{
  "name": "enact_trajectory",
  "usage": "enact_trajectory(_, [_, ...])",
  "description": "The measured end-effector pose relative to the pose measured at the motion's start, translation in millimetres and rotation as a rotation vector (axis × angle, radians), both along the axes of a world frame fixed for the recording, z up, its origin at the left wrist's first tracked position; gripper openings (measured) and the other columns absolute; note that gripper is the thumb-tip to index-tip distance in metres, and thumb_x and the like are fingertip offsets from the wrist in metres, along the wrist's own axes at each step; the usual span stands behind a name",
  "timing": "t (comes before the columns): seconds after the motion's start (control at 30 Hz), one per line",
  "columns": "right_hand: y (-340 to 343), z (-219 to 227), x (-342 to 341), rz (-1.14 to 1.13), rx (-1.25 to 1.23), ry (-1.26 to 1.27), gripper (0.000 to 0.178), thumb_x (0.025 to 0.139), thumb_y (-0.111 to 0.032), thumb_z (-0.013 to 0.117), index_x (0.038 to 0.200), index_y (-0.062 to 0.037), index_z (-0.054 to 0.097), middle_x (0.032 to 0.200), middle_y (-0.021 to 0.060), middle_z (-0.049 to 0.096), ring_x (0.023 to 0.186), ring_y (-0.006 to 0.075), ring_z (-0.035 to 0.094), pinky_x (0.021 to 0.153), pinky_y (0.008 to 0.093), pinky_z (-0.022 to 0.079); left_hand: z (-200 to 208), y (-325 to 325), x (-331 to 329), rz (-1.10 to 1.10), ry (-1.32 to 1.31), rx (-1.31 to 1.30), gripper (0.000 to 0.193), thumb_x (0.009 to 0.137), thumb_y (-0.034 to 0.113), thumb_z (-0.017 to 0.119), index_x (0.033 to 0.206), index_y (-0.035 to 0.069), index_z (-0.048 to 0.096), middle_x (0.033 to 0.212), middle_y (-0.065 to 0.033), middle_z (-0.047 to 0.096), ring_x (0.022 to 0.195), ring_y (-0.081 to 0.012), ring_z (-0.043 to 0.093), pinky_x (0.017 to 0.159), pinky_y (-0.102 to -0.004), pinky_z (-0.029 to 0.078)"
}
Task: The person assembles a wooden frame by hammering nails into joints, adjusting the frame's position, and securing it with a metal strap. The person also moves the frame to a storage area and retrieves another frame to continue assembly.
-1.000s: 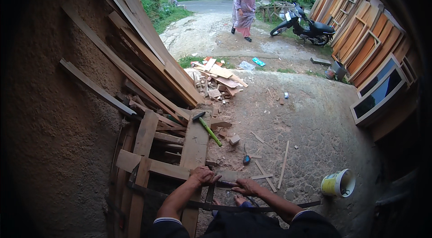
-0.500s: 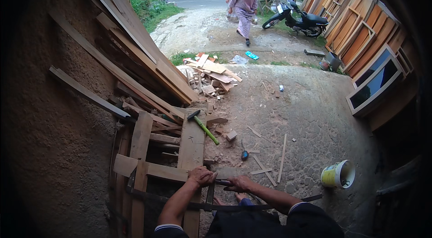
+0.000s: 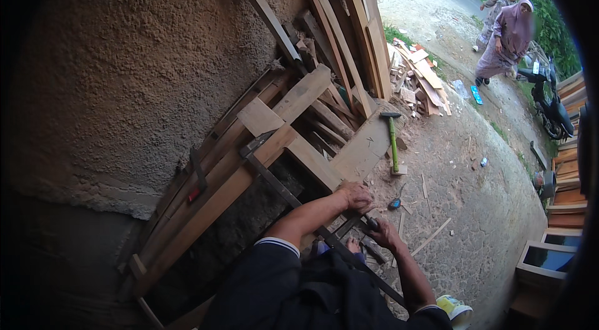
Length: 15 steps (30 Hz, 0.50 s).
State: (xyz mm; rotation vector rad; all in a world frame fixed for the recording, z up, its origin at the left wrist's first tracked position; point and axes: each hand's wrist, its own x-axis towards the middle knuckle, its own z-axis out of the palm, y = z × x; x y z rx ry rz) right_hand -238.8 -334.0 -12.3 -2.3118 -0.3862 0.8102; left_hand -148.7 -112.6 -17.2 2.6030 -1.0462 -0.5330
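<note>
My left hand is closed at the near end of a wide plank, its fingers curled down; what they hold is hidden. Close beside it, my right hand wraps round the dark handle of a long bar clamp. The clamp's steel bar runs under my left forearm, and its far jaw hooks over a wooden frame of crossed boards. A hammer with a green handle lies by the plank's far end. Past my hands, a blue and black tape measure is on the ground.
A rough earthen wall rises at left, with long boards leaning near it. Wood offcuts are heaped beyond the hammer. Two people walk near a parked motorcycle. A yellow-white bucket stands at lower right.
My view has swung left and tilted, bringing more of the wall and wooden frame into sight. Both hands stay close together at the clamp. The two people have walked nearer.
</note>
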Motion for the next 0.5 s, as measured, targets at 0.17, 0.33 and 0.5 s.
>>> enact_trajectory(0.17, [-6.7, -2.9, 7.5, 0.093, 0.010, 0.036, 0.052, 0.088, -0.050, 0.071, 0.108, -0.0021, 0.062, 0.085, 0.0215, 0.066, 0.078, 0.0364, 0.064, 0.071, 0.0446, 0.049, 23.7, -3.2, -1.1, -0.001, 0.028, 0.060, 0.045, 0.094, 0.050, 0.049, 0.078, 0.018, 0.076, 0.092, -0.0112, 0.075, 0.093, -0.0343, 0.071, 0.083, -0.0479, 0.057])
enact_trajectory(0.33, [13.6, 10.4, -22.5, -0.073, -0.098, -0.264, 0.043, 0.091, -0.038, 0.068, 0.119, -0.0068, 0.059, 0.097, 0.0230, 0.069, 0.093, 0.0431, 0.067, 0.078, 0.0518, 0.051, 28.8, -3.4, -1.6, -0.025, 0.046, 0.074, 0.045, 0.092, 0.052, 0.054, 0.080, 0.014, 0.076, 0.094, -0.0102, 0.074, 0.099, -0.0322, 0.069, 0.087, -0.0444, 0.055])
enact_trajectory(0.5, [16.5, 19.3, -20.3, -0.081, -0.125, -0.227, 0.039, 0.092, -0.037, 0.066, 0.115, -0.0066, 0.058, 0.100, 0.0234, 0.068, 0.094, 0.0437, 0.066, 0.077, 0.0514, 0.051, 17.8, 46.7, 21.9, 0.140, -0.383, -0.466, 0.028, 0.093, 0.036, 0.064, 0.106, 0.012, 0.068, 0.108, -0.0097, 0.066, 0.106, -0.0300, 0.061, 0.097, -0.0426, 0.045])
